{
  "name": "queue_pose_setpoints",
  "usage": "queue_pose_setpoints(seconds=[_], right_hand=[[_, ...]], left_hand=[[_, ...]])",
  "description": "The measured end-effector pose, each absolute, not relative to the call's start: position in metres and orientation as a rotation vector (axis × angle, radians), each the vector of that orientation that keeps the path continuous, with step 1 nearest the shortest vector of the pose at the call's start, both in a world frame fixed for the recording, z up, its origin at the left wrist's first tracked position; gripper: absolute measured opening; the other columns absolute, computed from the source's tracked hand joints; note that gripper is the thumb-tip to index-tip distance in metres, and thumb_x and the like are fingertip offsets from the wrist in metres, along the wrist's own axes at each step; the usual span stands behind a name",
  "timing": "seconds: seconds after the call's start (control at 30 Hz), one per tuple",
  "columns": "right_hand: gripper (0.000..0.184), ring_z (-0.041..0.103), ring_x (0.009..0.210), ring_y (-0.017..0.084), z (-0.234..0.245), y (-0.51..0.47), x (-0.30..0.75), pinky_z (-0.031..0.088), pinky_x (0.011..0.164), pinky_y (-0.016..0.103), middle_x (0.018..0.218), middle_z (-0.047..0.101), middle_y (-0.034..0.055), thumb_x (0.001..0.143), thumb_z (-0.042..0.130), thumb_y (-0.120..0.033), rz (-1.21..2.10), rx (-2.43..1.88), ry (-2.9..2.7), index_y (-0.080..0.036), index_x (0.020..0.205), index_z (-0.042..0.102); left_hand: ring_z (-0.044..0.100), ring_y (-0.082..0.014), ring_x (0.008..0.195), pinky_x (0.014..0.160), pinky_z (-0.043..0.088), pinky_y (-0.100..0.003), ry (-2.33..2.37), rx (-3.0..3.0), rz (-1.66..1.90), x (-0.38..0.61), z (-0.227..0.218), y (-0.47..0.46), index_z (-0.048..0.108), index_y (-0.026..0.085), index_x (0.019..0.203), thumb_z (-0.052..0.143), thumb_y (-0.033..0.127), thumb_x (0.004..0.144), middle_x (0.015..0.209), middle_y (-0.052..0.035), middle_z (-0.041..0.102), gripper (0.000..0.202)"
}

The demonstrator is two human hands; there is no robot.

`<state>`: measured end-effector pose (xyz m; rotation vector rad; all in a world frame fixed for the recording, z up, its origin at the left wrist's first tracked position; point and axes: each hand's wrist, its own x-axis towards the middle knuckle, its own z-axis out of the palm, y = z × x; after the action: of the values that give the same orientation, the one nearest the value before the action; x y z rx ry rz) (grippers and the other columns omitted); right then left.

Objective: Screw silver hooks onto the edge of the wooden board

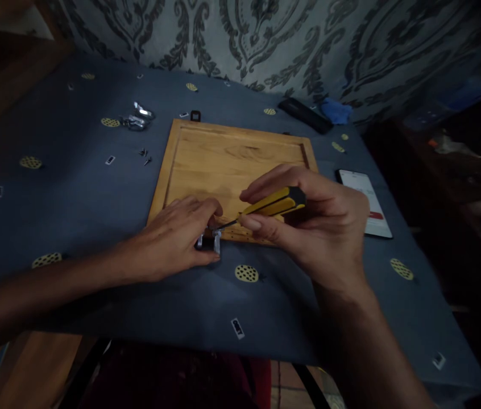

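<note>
A framed wooden panel (232,150) lies flat on the table. At its near edge is a small silver metal fitting that looks like a hinge (217,244), part of it jutting past the wood. My left hand (168,238) rests on the panel's near left corner, thumb and fingers closed around the fitting. In my right hand (330,221) is a screwdriver (272,203) with a yellow and black handle, held between thumb and fingers. Its shaft slants down to the left, and the tip meets the fitting; any screw there is too small to make out.
Several shiny metal fittings (137,119) and loose screws (144,154) lie left of the panel. A dark bracket (195,116) sits at its far edge. Behind are a black case (306,115) and a blue cloth (336,111). A phone (372,213) lies at right.
</note>
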<state>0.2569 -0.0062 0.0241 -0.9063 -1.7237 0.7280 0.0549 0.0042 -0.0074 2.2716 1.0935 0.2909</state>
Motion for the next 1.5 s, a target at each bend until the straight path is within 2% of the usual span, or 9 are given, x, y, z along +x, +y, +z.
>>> queue_pose_setpoints(seconds=[0.17,0.27,0.37,0.47,0.6,0.8,1.07,1.27,1.5], right_hand=[[0.029,0.067,0.063,0.013,0.023,-0.008,0.254,0.055,0.048,0.023,0.076,0.071,-0.004,0.072,0.092,-0.034,0.774,-0.96,-1.629,-0.024,0.075,0.065],[0.026,0.071,0.071,0.015,0.025,-0.009,0.256,0.058,0.052,0.023,0.086,0.072,-0.003,0.076,0.089,-0.036,0.895,-0.937,-1.604,-0.026,0.092,0.071],[0.022,0.07,0.066,0.012,0.026,-0.011,0.258,0.06,0.053,0.025,0.096,0.075,-0.0016,0.087,0.079,-0.033,0.997,-0.901,-1.647,-0.028,0.108,0.074],[0.011,0.063,0.053,0.009,0.024,-0.012,0.256,0.056,0.046,0.025,0.092,0.074,-0.0022,0.084,0.082,-0.027,0.928,-0.936,-1.644,-0.025,0.094,0.076],[0.026,0.059,0.058,0.012,0.02,-0.01,0.249,0.047,0.041,0.026,0.074,0.065,-0.0034,0.072,0.092,-0.025,0.522,-0.909,-1.486,-0.026,0.072,0.066],[0.027,0.054,0.046,0.009,0.018,-0.008,0.248,0.04,0.037,0.027,0.069,0.063,-0.0055,0.077,0.086,-0.019,0.491,-0.845,-1.44,-0.024,0.073,0.061],[0.032,0.053,0.049,0.011,0.018,-0.009,0.248,0.043,0.042,0.029,0.069,0.062,-0.0037,0.077,0.088,-0.036,0.565,-0.951,-1.51,-0.026,0.069,0.059],[0.033,0.053,0.047,0.011,0.014,-0.008,0.248,0.041,0.04,0.028,0.066,0.059,-0.0053,0.075,0.09,-0.034,0.623,-0.944,-1.504,-0.025,0.07,0.059],[0.029,0.057,0.052,0.012,0.013,-0.01,0.248,0.048,0.043,0.028,0.071,0.062,-0.0048,0.072,0.092,-0.031,0.642,-0.957,-1.526,-0.026,0.074,0.064]], left_hand=[[0.06,-0.0297,0.108,0.09,0.05,-0.044,1.094,2.278,0.304,0.055,-0.007,0.004,0.052,0.024,0.113,0.076,0.031,0.079,0.11,-0.0054,0.064,0.042],[0.059,-0.0297,0.11,0.09,0.049,-0.043,1.087,2.282,0.288,0.055,-0.007,0.004,0.052,0.023,0.113,0.077,0.03,0.08,0.112,-0.0059,0.064,0.042],[0.059,-0.0295,0.108,0.089,0.048,-0.041,1.09,2.3,0.284,0.055,-0.007,0.004,0.052,0.022,0.114,0.078,0.031,0.08,0.11,-0.0057,0.064,0.043],[0.059,-0.0277,0.105,0.087,0.048,-0.041,1.092,2.292,0.281,0.055,-0.007,0.004,0.052,0.022,0.111,0.077,0.031,0.08,0.107,-0.0048,0.064,0.041],[0.059,-0.0267,0.107,0.09,0.046,-0.041,1.084,2.273,0.306,0.055,-0.007,0.004,0.052,0.023,0.113,0.078,0.03,0.08,0.111,-0.0044,0.063,0.043],[0.059,-0.0257,0.104,0.088,0.045,-0.039,1.075,2.282,0.303,0.054,-0.007,0.004,0.052,0.022,0.112,0.078,0.029,0.079,0.108,-0.0034,0.062,0.043],[0.06,-0.0261,0.1,0.085,0.047,-0.04,1.079,2.299,0.327,0.055,-0.008,0.004,0.051,0.023,0.107,0.078,0.029,0.079,0.103,-0.0024,0.063,0.039],[0.061,-0.0275,0.105,0.089,0.048,-0.042,1.071,2.296,0.335,0.055,-0.008,0.005,0.052,0.023,0.112,0.077,0.029,0.08,0.111,-0.0042,0.065,0.041],[0.06,-0.0284,0.11,0.093,0.047,-0.044,1.064,2.276,0.329,0.055,-0.008,0.004,0.052,0.024,0.113,0.077,0.031,0.08,0.117,-0.0047,0.066,0.042]])
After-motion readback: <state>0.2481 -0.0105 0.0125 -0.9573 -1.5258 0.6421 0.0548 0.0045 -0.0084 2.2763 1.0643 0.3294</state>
